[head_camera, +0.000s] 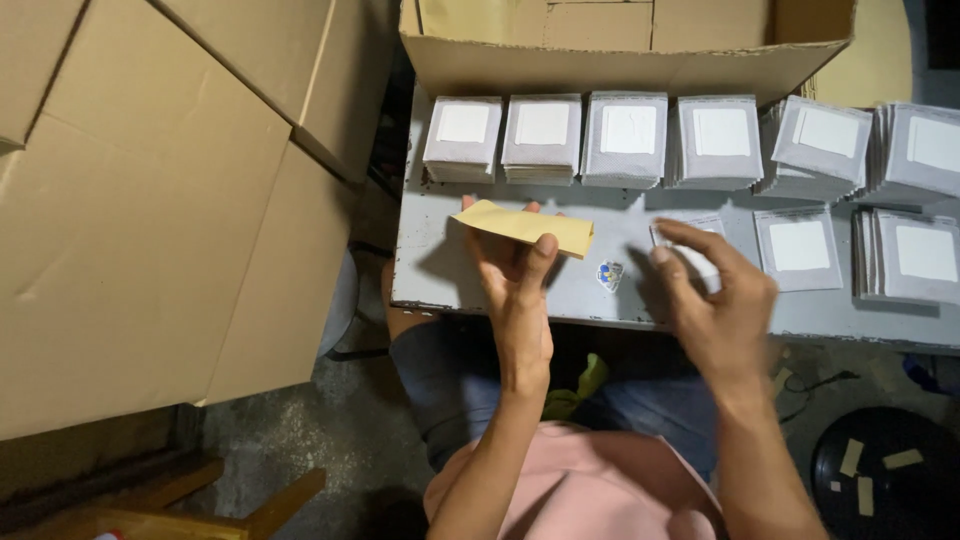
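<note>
Head view, frame centre: left hand (515, 275) pinches a tan paper strip (527, 228), right hand (715, 300) spread over grey packets (690, 245), stacks (625, 138) already lined up behind.

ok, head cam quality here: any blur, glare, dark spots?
Head view: right hand is motion-smeared; left hand and its tan envelope are sharp, casting a shadow on the grey table. White patches on the packet stacks are bright but not glaring; the floor at the lower corners is dim.

a scuffed grey metal table (440, 285) stands on a rough grey concrete floor (330, 430), with big brown flattened cardboard boxes (150, 200) leaning beside it under dim light.
</note>
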